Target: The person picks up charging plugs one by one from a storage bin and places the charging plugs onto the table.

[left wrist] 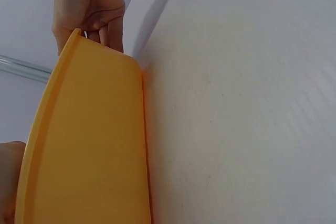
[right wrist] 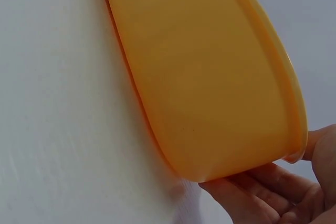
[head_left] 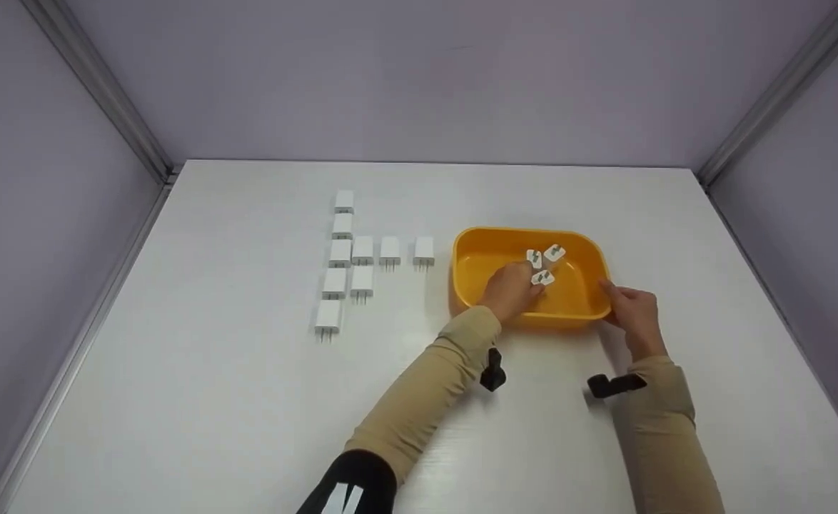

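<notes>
My left hand (head_left: 510,291) reaches over the near rim into a yellow plastic bin (head_left: 476,268). Several white plug-in chargers (head_left: 554,253) lie inside, prongs facing up. Two of them sit right at my left thumb and forefinger; the hand hides part of them, and I cannot tell whether it pinches one. At the bin's right near corner, my right hand (head_left: 633,312) holds the rim, thumb at the lip and fingers beneath it on the outer wall. That grip shows closely in the right wrist view, where the bin's outer wall (right wrist: 205,77) fills the middle.
Left of the bin, several white chargers (head_left: 335,283) lie on the white table (head_left: 198,357) in a column, prongs toward me. More chargers (head_left: 390,250) extend rightward from it. Pale walls (head_left: 419,86) enclose the table's back and sides.
</notes>
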`<action>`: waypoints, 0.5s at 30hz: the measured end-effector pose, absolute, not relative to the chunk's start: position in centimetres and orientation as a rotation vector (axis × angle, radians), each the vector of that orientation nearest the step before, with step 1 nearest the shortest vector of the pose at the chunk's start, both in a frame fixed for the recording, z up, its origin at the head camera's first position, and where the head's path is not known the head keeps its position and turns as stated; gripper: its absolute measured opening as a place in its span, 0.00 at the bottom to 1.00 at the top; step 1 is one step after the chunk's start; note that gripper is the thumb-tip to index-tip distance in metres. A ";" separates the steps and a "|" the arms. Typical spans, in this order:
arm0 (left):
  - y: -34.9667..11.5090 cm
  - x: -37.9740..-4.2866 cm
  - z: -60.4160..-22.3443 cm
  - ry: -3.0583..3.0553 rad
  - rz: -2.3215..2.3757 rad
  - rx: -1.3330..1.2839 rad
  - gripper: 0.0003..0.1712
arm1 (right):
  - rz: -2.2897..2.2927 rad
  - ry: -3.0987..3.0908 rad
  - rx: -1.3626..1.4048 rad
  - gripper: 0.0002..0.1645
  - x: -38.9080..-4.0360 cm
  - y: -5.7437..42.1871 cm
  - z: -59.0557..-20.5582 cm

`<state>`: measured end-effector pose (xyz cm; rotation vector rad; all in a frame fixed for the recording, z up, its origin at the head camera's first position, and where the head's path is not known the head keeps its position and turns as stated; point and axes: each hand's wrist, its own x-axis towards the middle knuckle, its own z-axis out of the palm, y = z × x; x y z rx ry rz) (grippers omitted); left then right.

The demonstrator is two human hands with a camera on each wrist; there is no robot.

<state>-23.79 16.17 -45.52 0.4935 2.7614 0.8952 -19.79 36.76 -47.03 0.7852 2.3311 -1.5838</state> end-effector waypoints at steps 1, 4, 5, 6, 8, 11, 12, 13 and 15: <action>16.1 -23.7 -45.4 2.749 0.908 0.491 0.15 | -1.581 2.328 0.792 0.46 -19.8 36.8 -47.0; 16.0 -23.6 -45.3 2.693 0.964 0.472 0.16 | -1.582 2.315 0.808 0.46 -19.9 36.8 -47.0; 15.9 -23.6 -45.2 2.678 0.981 0.467 0.16 | -1.584 2.315 0.810 0.46 -19.9 36.8 -47.0; 15.8 -23.6 -45.2 2.669 0.988 0.466 0.16 | -1.586 2.315 0.810 0.46 -19.9 36.7 -47.0; 15.7 -23.5 -45.2 2.656 0.995 0.469 0.18 | -1.596 2.316 0.809 0.46 -19.9 36.7 -47.0; 15.6 -23.5 -45.2 2.647 1.000 0.475 0.21 | -1.623 2.329 0.786 0.45 -19.8 36.8 -47.0; 15.5 -23.4 -45.2 2.645 0.998 0.476 0.22 | -1.631 2.332 0.776 0.44 -19.8 36.9 -47.0; 15.5 -23.4 -45.3 2.636 1.007 0.470 0.23 | -1.639 2.334 0.767 0.44 -19.7 36.9 -46.9; 15.4 -23.4 -45.3 2.623 1.027 0.467 0.24 | -1.646 2.344 0.747 0.43 -19.6 37.0 -46.9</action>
